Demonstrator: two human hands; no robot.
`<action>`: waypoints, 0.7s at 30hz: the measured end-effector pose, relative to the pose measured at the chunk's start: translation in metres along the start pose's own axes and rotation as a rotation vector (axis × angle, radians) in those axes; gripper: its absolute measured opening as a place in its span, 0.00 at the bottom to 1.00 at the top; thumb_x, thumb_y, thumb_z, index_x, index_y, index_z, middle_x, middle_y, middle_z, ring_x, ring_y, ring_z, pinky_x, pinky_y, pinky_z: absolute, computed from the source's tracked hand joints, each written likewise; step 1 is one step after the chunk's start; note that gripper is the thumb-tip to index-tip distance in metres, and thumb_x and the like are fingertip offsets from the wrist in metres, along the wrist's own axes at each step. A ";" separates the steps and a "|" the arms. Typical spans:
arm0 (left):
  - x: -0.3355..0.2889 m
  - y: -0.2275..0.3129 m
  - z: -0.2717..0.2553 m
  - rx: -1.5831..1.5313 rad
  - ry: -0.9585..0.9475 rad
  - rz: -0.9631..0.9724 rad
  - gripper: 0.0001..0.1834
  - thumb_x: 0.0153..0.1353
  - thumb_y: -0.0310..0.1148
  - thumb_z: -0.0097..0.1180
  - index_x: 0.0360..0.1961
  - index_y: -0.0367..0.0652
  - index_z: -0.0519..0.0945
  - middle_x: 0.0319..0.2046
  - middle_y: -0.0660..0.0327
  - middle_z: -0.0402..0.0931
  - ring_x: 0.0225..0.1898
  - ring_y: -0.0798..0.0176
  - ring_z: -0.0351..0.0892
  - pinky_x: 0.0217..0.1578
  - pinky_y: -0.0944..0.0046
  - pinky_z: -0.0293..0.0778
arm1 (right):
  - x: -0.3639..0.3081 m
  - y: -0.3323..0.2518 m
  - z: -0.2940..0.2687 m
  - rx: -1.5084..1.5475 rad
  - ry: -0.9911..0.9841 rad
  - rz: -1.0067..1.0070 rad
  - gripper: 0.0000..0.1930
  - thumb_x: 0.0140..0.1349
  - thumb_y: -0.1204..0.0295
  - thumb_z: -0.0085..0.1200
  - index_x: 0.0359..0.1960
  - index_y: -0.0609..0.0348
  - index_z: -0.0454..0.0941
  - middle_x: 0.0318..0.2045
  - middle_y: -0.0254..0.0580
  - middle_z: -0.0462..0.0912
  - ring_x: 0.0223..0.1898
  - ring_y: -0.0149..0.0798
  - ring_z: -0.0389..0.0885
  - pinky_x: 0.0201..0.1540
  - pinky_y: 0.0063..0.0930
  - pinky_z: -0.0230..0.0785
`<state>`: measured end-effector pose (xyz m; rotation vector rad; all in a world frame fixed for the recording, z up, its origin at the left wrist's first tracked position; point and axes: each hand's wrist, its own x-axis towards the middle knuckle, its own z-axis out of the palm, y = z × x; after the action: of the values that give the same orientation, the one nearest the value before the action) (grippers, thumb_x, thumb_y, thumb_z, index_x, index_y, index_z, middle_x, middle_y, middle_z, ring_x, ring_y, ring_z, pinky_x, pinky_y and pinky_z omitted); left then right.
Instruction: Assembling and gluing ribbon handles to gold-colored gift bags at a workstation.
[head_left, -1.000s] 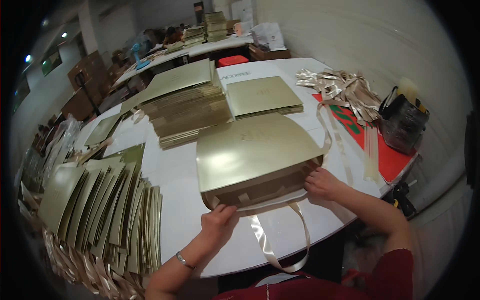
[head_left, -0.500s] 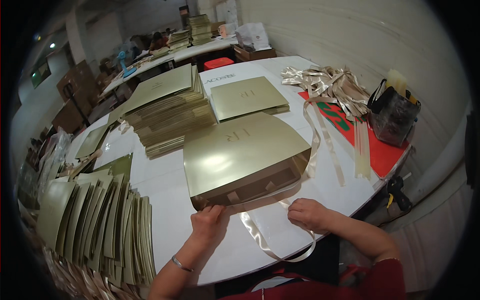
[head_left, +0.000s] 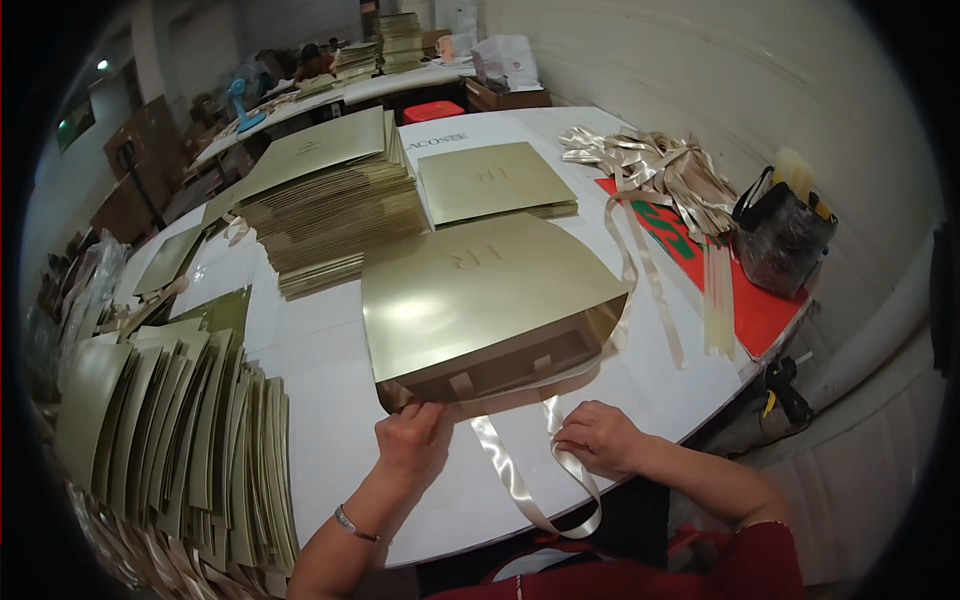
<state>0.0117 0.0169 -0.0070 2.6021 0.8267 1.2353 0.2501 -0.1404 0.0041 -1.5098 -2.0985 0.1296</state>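
A gold paper bag (head_left: 480,300) lies flat on the white table, its open mouth towards me. My left hand (head_left: 412,440) is closed at the near left corner of the mouth, its fingertips pinching the bag's edge. From that mouth a cream satin ribbon handle (head_left: 505,470) loops down past the table's near edge. My right hand (head_left: 600,438) is closed around the right strand of this ribbon, just in front of the mouth. Two short ribbon pieces show against the inner wall of the bag.
Left of me stands a row of folded gold bags (head_left: 190,430). Behind the bag are a tall stack (head_left: 330,220) and a smaller stack (head_left: 495,180). Loose ribbons (head_left: 665,170), glue sticks (head_left: 718,300), a dark holder (head_left: 785,235) and a glue gun (head_left: 785,395) are on the right.
My right hand has moved a little left along with the ribbon strand, so the loop hangs narrower. My left hand stays at the bag's corner. The whole view has shifted slightly.
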 end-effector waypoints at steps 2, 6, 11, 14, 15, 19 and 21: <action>-0.003 -0.004 0.000 -0.003 0.014 0.002 0.06 0.43 0.25 0.64 0.23 0.44 0.77 0.18 0.59 0.74 0.18 0.55 0.75 0.17 0.61 0.71 | 0.008 -0.009 -0.010 -0.002 -0.040 -0.023 0.05 0.53 0.68 0.58 0.30 0.53 0.80 0.26 0.38 0.77 0.32 0.43 0.76 0.35 0.34 0.70; -0.005 0.000 -0.001 -0.075 0.037 -0.002 0.06 0.43 0.25 0.64 0.23 0.44 0.77 0.19 0.60 0.74 0.18 0.55 0.75 0.17 0.61 0.71 | 0.030 -0.027 -0.011 -0.031 -0.164 0.014 0.09 0.54 0.69 0.54 0.37 0.55 0.79 0.31 0.39 0.77 0.35 0.42 0.76 0.37 0.34 0.70; -0.006 0.004 0.000 -0.026 -0.008 -0.004 0.06 0.43 0.25 0.63 0.24 0.44 0.77 0.20 0.61 0.74 0.18 0.56 0.76 0.17 0.61 0.71 | 0.052 -0.036 0.037 -0.022 -0.225 -0.231 0.06 0.49 0.75 0.50 0.30 0.61 0.73 0.29 0.42 0.73 0.35 0.43 0.74 0.38 0.31 0.69; -0.004 0.002 0.006 -0.034 0.021 0.019 0.06 0.43 0.25 0.62 0.24 0.44 0.78 0.20 0.61 0.73 0.18 0.56 0.75 0.17 0.61 0.71 | 0.057 -0.037 0.049 -0.021 -0.163 -0.219 0.04 0.47 0.76 0.49 0.25 0.60 0.71 0.27 0.42 0.72 0.34 0.43 0.73 0.38 0.32 0.69; -0.004 0.000 0.006 -0.033 0.015 0.027 0.06 0.43 0.25 0.62 0.24 0.44 0.78 0.20 0.61 0.73 0.18 0.56 0.75 0.17 0.61 0.71 | 0.058 -0.037 0.052 -0.026 -0.133 -0.233 0.05 0.47 0.75 0.52 0.26 0.59 0.71 0.26 0.41 0.72 0.32 0.42 0.73 0.36 0.32 0.69; -0.004 -0.005 0.001 0.022 0.013 0.054 0.05 0.44 0.24 0.60 0.25 0.44 0.77 0.19 0.61 0.72 0.18 0.57 0.75 0.17 0.61 0.71 | 0.064 -0.040 0.060 0.007 -0.140 -0.197 0.08 0.49 0.74 0.56 0.32 0.60 0.75 0.29 0.42 0.75 0.34 0.44 0.75 0.37 0.34 0.69; -0.012 -0.011 -0.002 0.040 -0.012 0.085 0.05 0.44 0.22 0.57 0.24 0.44 0.76 0.18 0.60 0.71 0.18 0.56 0.74 0.17 0.60 0.71 | 0.058 -0.047 0.046 0.184 -0.086 -0.209 0.10 0.49 0.73 0.57 0.35 0.59 0.76 0.31 0.44 0.76 0.36 0.46 0.75 0.39 0.36 0.69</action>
<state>-0.0007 0.0192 -0.0178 2.6998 0.7538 1.2362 0.1753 -0.0941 0.0043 -1.1900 -2.2309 0.3053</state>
